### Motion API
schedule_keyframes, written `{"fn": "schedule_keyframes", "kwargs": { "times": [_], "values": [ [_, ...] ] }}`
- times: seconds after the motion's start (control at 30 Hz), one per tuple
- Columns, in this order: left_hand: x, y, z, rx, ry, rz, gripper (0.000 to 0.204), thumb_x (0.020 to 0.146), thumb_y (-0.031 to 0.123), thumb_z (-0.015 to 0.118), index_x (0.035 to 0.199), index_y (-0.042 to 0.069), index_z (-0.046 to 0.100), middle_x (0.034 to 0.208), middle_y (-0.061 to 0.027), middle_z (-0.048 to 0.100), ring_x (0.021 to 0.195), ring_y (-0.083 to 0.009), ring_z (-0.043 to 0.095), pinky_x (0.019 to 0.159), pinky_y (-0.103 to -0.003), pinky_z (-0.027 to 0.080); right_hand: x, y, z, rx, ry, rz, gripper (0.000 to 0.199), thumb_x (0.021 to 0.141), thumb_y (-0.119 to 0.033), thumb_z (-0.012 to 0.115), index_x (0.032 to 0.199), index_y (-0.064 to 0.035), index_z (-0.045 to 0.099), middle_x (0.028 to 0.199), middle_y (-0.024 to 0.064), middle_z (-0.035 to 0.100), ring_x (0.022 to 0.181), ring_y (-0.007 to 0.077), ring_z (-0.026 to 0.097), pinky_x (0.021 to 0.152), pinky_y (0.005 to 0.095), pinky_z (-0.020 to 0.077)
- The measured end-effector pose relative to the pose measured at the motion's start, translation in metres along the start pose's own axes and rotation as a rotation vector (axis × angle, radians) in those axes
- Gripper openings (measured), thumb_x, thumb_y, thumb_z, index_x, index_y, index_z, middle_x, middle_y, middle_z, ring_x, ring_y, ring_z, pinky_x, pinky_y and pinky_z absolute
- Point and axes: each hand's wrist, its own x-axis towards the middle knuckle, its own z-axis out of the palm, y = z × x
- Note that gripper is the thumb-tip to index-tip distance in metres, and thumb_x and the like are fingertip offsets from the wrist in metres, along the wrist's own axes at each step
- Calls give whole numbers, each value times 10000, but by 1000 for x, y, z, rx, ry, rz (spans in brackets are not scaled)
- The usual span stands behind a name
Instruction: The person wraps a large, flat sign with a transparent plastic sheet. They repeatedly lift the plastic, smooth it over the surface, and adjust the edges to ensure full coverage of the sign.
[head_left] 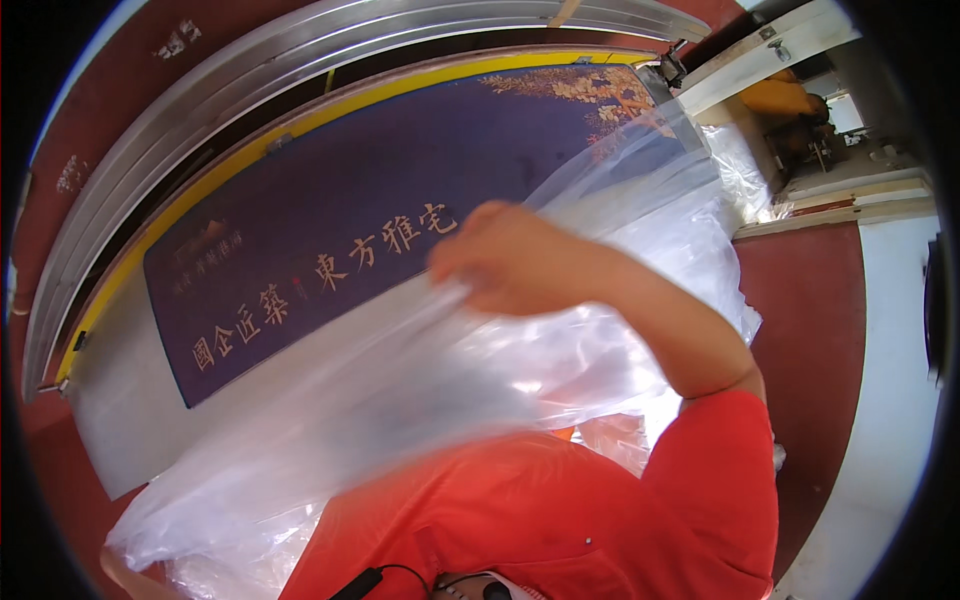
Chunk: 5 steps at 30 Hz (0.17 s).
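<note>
A clear plastic sheet (pixel 380 400) stretches across in front of me, wrinkled and blurred by motion. My right hand (pixel 505 260) is raised near the middle, its fingers closed on a gathered part of the sheet. At the lower left, my left hand (pixel 118 562) is at the sheet's far corner, where the film draws in to a point; film mostly covers its fingers. Beyond the sheet lies a dark purple-blue mat (pixel 330 230) with gold lettering and a gold floral pattern at its upper right. It rests on a pale flat surface (pixel 120 410), partly under the film.
A yellow strip (pixel 390 97) with small clips runs along the far edge, and curved-looking metal rails (pixel 330 42) lie behind it. More crumpled plastic (pixel 735 165) is at the right, near an opening with machinery (pixel 800 130). The floor (pixel 815 330) is dark red.
</note>
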Motion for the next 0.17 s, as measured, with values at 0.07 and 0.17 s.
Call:
{"fn": "schedule_keyframes", "kwargs": {
  "times": [0.07, 0.17],
  "values": [
    [68, 2, 15, 101, 110, 32, 464, 796, 309, 444, 1163, 116, 237, 1177, -23, 257, 1077, -115, 236, 885, -255, 227, -44, 50, -38, 88, -118, 372, 253, 594, -93, 578, 844, -73, 544, 788, 72, 562, 750, 206, 534, 691, 311, 415],
    [165, 21, 46, 287, 256, 87, 633, 799, 388, 420, 1267, 152, 64, 1317, -4, 95, 1205, -112, 90, 974, -247, 127, -119, 104, -99, 349, -232, 784, 375, 714, -141, 533, 1063, -9, 494, 1034, 119, 534, 935, 201, 525, 772, 307, 436]
  ]
}}
